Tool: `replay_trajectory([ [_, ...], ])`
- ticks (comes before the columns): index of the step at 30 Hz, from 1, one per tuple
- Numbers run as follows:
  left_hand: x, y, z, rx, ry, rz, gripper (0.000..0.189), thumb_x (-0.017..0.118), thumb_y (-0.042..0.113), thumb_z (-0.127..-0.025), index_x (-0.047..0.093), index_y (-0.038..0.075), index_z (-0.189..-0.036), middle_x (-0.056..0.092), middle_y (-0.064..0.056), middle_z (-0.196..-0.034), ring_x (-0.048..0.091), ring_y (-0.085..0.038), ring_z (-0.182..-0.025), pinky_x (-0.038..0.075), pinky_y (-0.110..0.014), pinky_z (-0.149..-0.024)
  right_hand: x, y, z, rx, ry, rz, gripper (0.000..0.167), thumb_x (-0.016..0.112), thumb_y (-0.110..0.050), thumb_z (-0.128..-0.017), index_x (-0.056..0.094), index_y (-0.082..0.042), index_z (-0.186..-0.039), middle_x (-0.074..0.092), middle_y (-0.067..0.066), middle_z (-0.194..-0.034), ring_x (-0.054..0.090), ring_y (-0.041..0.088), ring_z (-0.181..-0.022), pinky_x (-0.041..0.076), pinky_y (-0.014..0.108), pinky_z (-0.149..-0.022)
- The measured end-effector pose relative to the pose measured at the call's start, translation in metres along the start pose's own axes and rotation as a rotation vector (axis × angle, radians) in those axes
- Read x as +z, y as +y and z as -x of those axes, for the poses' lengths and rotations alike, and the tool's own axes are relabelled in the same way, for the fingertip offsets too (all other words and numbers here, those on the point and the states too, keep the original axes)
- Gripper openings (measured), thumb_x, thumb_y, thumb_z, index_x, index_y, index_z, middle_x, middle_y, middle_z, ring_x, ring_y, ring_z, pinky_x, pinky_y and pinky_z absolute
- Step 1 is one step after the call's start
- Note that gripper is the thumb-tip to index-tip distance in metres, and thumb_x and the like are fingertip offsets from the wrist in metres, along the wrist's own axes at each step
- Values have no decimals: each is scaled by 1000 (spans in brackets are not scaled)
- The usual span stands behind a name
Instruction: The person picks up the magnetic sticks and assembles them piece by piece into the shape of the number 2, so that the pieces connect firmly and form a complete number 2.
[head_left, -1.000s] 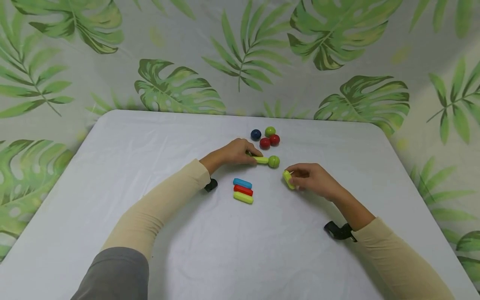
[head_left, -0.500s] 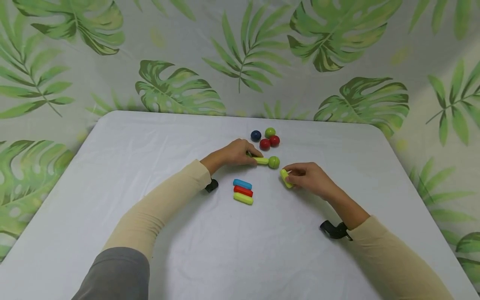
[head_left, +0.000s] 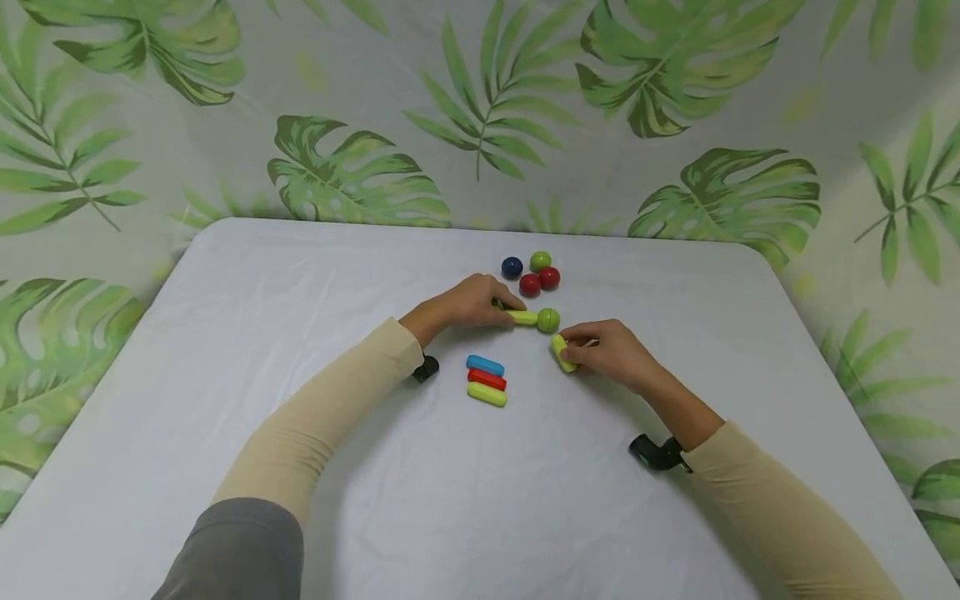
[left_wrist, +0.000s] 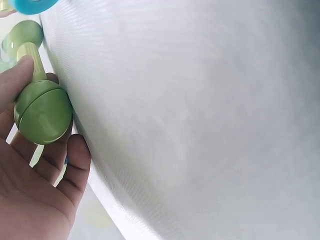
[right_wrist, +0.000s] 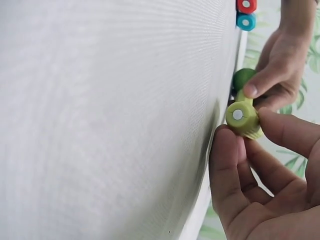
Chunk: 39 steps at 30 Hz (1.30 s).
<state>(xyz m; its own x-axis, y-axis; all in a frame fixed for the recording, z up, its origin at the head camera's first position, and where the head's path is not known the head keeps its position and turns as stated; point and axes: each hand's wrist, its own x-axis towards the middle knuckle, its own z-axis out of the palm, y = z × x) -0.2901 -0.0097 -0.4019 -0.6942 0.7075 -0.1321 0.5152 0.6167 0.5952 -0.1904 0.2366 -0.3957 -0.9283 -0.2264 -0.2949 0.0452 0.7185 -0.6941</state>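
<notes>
My left hand (head_left: 476, 302) grips a yellow-green toy rod (head_left: 525, 318) with a green ball at each end. One green ball (head_left: 548, 320) points to the right; the other ball (left_wrist: 44, 114) sits by my palm, mostly hidden in the head view. Between thumb and fingertips, my right hand (head_left: 611, 354) pinches a second yellow-green rod (head_left: 562, 353). A pale round disc marks this rod's end in the right wrist view. The second rod is tilted, just below and right of the right-hand ball, with a small gap apparent in the head view.
Nearer me lie a blue rod (head_left: 485, 365), a red rod (head_left: 487, 379) and another yellow-green rod (head_left: 487, 394), side by side. Behind the hands sit a dark blue ball (head_left: 512, 267), a green ball (head_left: 540, 261) and two red balls (head_left: 529, 285) on the white-covered table (head_left: 360, 517).
My right hand has moved left and slightly away from me, carrying its rod closer to the green ball. My left hand stays in place with its rod and balls.
</notes>
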Motion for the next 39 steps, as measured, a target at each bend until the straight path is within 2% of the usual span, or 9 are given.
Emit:
replay_trajectory([
  [11, 1, 1, 2, -20, 10, -16, 33, 72, 22, -91, 71, 19, -124, 71, -3, -125, 60, -15, -104, 50, -29, -94, 2, -2, -5, 16, 9, 19, 42, 65, -24, -94, 64, -2, -129, 68, 17, -114, 66, 15, -84, 56, 27, -75],
  [17, -1, 4, 1, -59, 0, 1, 33, 72, 22, -91, 71, 19, -124, 70, -2, -126, 58, -16, -104, 49, -30, -95, 2, -3, -8, 52, 17, 32, 42, 65, -26, -94, 64, -2, -129, 68, 17, -117, 65, 17, -86, 54, 25, -74],
  [30, 3, 1, 0, -132, 23, 107, 33, 72, 22, -91, 72, 21, -124, 69, -3, -125, 55, -16, -104, 48, -30, -95, 3, -9, -11, 87, 12, 19, 43, 64, -25, -95, 62, -1, -131, 63, 19, -122, 65, 18, -88, 55, 24, -75],
  [39, 5, 0, 1, -149, 33, 169, 33, 72, 22, -90, 72, 20, -123, 69, -3, -126, 56, -17, -105, 48, -31, -97, 2, -10, -13, 103, 19, -4, 40, 63, -22, -96, 63, 0, -129, 66, 21, -123, 66, 19, -91, 57, 26, -77],
])
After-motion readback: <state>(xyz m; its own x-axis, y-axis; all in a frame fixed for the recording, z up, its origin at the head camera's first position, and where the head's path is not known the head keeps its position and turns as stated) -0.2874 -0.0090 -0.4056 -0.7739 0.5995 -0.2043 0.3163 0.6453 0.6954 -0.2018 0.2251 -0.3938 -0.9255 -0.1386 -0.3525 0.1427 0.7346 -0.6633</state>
